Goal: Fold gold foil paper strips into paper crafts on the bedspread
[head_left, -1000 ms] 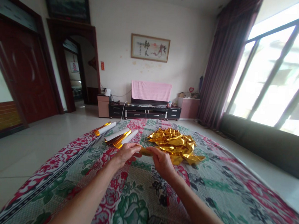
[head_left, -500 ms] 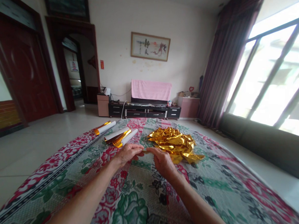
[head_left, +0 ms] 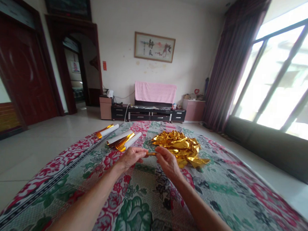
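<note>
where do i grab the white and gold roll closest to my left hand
Take the roll by its white half, fingers across its width, from above: it lies flat on the blanket, thin, gold end flared. The left hand and right hand pinch a gold strip.

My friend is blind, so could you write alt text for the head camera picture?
The person's left hand and right hand pinch a small gold foil strip between them over a flowered cloth. Beyond it lies a heap of crumpled gold foil, with white-and-gold rolls to the left.
</note>
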Demonstrator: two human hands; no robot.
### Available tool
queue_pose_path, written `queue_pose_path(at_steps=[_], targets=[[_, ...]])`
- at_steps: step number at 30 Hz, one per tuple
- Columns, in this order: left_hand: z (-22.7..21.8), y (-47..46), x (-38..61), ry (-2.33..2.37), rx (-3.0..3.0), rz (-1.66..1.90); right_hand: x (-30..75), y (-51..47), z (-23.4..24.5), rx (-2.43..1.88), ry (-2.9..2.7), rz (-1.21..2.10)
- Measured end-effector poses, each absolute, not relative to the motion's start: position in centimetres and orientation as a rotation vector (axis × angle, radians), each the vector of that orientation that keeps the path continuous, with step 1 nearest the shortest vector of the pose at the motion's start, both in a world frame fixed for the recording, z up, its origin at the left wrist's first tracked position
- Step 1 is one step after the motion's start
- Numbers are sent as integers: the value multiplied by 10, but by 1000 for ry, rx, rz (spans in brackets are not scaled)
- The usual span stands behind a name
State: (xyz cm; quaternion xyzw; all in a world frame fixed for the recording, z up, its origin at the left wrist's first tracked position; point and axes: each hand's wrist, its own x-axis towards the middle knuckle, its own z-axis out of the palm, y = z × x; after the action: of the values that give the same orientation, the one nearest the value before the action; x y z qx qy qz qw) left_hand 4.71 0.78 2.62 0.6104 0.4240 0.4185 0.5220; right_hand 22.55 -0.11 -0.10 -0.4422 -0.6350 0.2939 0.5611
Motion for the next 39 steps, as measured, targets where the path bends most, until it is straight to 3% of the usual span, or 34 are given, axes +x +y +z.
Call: queue_pose_path(at_steps=[10, 19, 30, 39], targets=[[21, 11, 53, 1127, 1551, 1122, 222, -2, 2, -1040, -1386, 903], [19, 11, 54, 1075, 2125, 1168, 223, -4, 5, -1081, -1334, 933], [22, 7, 62, 1050, 1218, 952, 219, -3, 0, -1054, -1553, 543], [13, 13, 66, 1151, 1276, 1114, 215, -2, -3, -1207, -1359, 865]])
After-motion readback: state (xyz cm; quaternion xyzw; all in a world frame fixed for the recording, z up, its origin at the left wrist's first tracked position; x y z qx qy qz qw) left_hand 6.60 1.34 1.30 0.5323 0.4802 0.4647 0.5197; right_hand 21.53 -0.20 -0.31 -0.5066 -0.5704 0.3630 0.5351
